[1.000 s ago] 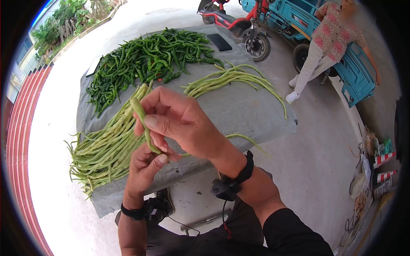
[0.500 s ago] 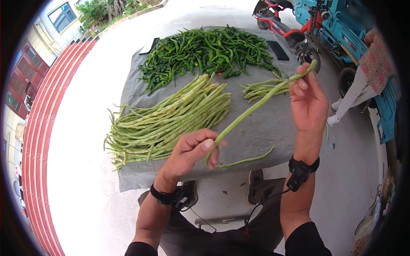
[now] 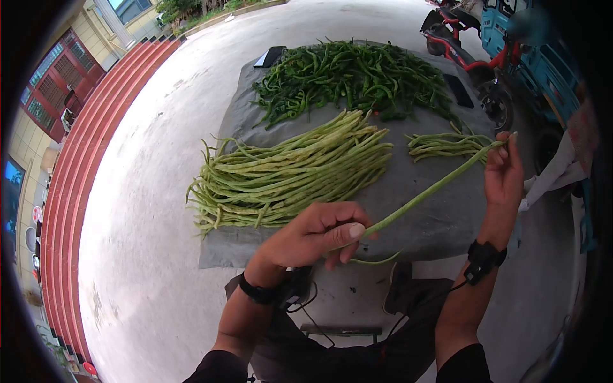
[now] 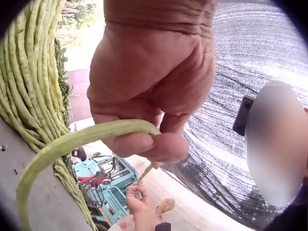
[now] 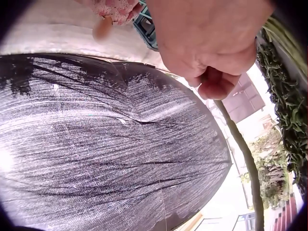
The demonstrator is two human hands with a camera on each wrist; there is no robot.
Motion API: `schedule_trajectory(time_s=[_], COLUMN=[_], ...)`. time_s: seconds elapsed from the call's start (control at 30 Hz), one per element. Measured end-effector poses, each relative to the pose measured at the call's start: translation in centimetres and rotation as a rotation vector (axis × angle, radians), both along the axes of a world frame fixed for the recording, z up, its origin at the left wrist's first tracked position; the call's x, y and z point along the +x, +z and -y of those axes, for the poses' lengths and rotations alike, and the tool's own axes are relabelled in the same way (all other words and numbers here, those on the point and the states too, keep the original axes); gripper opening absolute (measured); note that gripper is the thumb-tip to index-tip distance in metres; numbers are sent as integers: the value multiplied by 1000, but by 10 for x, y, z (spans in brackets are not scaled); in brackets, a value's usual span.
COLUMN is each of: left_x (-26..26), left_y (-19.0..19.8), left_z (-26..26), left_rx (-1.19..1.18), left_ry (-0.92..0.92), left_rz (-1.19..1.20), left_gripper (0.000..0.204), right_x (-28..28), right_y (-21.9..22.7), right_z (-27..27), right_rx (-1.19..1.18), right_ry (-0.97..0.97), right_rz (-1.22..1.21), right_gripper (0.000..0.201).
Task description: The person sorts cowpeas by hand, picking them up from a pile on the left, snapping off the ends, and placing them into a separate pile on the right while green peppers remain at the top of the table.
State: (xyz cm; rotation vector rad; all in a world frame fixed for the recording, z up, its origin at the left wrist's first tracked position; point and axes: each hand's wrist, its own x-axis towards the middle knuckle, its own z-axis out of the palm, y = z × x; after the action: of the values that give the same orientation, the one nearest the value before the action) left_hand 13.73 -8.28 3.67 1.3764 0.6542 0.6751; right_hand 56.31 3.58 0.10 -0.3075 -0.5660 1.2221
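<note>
One long green bean [image 3: 424,196] stretches slantwise between the two hands, above the grey cloth. My left hand [image 3: 319,236] pinches it between thumb and fingers near the cloth's front edge. In the left wrist view the bean [image 4: 72,139] bends out from those fingertips and curves downward. Farther right and higher, my right hand [image 3: 504,175] pinches the other end with its fingertips. The right wrist view shows the bean [image 5: 246,154] running away from the curled fingers. Left of it lies a large pile of long beans [image 3: 287,172]; a smaller bunch [image 3: 440,147] is near the right hand.
A heap of green peppers [image 3: 357,76] covers the back of the cloth [image 3: 230,249]. Dark phones [image 3: 458,90] lie beside the heap. Beyond the right side stand a red scooter [image 3: 466,57] and a blue cart [image 3: 543,76]. Red steps [image 3: 115,147] run along the left.
The hands, close together a second ago with the bean between them, have moved apart and drawn it out lengthwise. The head view has turned left, shifting the scene rightward.
</note>
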Motion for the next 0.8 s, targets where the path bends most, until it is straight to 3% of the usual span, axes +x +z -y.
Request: schedule_trajectory(time_s=[0.1, 0.2, 0.3, 0.4, 0.5, 0.63, 0.8], left_x=[-16, -35, -48, -50, -70, -99, -128], left_y=[18, 49, 67, 88, 81, 66, 36], left_z=[12, 29, 49, 72, 69, 53, 30], left_rx=[79, 257, 773, 700, 821, 974, 954], left_ry=[111, 275, 475, 786, 905, 897, 889], left_rz=[-103, -360, -568, -709, -869, -1185, -1283], left_gripper=[37, 27, 18, 15, 14, 11, 4], right_x=[4, 0, -17, -45, -81, -121, -154], right_y=[-8, -7, -9, -14, -21, -35, -56], right_z=[-6, -7, -11, -14, -15, -22, -36], right_rx=[-32, -55, -126, -163, -174, -252, -226], right_ry=[-12, 12, 41, 126, 184, 96, 12], right_rz=[-8, 47, 91, 179, 303, 519, 732], right_gripper=[21, 22, 22, 22, 23, 22, 20])
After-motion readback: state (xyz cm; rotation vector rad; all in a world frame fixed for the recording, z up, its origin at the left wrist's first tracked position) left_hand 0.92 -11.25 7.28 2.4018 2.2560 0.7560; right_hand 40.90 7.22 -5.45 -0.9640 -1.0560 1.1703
